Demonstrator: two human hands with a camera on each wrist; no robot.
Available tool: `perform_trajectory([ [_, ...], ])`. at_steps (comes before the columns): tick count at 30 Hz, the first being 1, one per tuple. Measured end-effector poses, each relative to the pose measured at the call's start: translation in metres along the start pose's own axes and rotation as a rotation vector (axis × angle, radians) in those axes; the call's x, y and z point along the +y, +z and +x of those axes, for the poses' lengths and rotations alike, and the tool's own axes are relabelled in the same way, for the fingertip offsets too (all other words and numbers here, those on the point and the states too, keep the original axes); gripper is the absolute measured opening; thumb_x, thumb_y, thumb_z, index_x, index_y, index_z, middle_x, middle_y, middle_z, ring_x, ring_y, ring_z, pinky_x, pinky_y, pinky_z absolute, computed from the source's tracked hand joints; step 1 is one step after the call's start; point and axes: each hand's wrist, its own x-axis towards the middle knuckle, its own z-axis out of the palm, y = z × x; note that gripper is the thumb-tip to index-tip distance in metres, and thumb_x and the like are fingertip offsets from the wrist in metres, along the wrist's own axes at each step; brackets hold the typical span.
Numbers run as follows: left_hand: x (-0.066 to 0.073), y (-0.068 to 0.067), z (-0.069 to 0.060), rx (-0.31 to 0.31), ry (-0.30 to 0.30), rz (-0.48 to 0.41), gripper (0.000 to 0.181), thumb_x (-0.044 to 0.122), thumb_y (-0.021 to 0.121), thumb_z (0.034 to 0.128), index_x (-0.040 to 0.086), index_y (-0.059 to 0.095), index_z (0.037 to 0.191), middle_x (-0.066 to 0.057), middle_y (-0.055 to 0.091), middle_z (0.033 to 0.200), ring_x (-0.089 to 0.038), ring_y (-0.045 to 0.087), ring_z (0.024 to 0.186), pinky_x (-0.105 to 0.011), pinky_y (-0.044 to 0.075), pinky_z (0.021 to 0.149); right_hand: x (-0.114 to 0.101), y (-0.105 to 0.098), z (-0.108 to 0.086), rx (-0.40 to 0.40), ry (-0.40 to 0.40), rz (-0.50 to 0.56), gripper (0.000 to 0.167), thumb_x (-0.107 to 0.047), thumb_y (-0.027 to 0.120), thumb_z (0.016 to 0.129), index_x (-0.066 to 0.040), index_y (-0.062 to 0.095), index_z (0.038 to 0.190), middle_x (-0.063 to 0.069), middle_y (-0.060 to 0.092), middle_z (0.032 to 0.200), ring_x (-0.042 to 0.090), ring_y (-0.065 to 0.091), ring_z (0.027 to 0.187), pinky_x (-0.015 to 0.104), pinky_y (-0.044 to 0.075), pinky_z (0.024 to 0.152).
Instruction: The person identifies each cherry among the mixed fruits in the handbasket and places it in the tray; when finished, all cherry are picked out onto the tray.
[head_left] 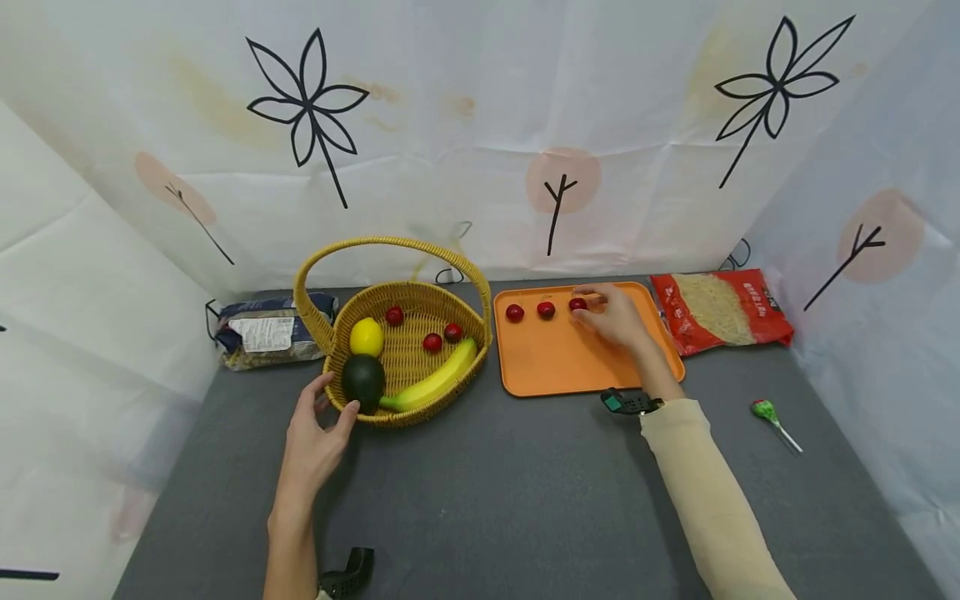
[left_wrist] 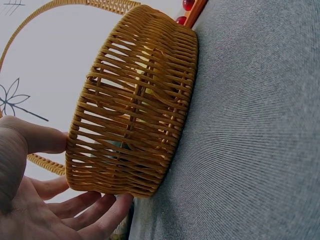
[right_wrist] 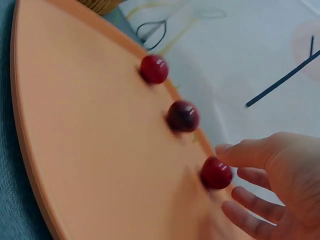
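Observation:
My left hand (head_left: 318, 442) holds the near left end of the yellow wicker basket (head_left: 412, 421), thumb at the rim and fingers along the outer wall. Inside lie a dark green avocado (head_left: 363, 382), a lemon (head_left: 367, 337), a banana (head_left: 435, 382) and three red cherries (head_left: 432, 342). On the orange tray (head_left: 555, 358), my right hand (head_left: 611, 315) is at the rightmost cherry (right_wrist: 217, 173). Its thumb tip meets that cherry's edge while the other fingers stay loosely spread beside it. Two more cherries (right_wrist: 183, 116) sit in a row to the left.
A dark blue packaged bag (head_left: 270, 332) lies left of the basket. Right of the tray is a red bag of pale food (head_left: 720, 310). A green-wrapped lollipop (head_left: 765, 410) lies on the grey table (head_left: 480, 508). Patterned white cloth (head_left: 465, 108) stands behind and at both sides.

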Motion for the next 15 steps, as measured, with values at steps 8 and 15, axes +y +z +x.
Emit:
perform_trajectory([
  [8,0.001,-0.001,0.000,0.002,0.003,0.001,0.072,0.028,0.064,0.1100,0.011,0.029,0.171,-0.022,0.026,0.179,-0.048,0.038,0.160,-0.065,0.053,0.115,-0.035,-0.009,-0.018,0.053,-0.161,0.190,0.038,-0.015,0.074,0.105,-0.003,0.070,0.140,0.026,0.068,0.142,0.040,0.071,0.122,0.038,0.063,0.097],
  [15,0.001,-0.001,0.000,-0.005,-0.002,0.008,0.073,0.029,0.064,0.1102,0.010,0.028,0.171,-0.022,0.026,0.179,-0.048,0.038,0.159,-0.065,0.052,0.116,-0.084,-0.001,-0.051,0.020,-0.324,0.369,0.029,-0.005,0.076,0.100,0.001,0.073,0.128,0.025,0.073,0.123,0.015,0.074,0.097,0.019,0.062,0.080],
])
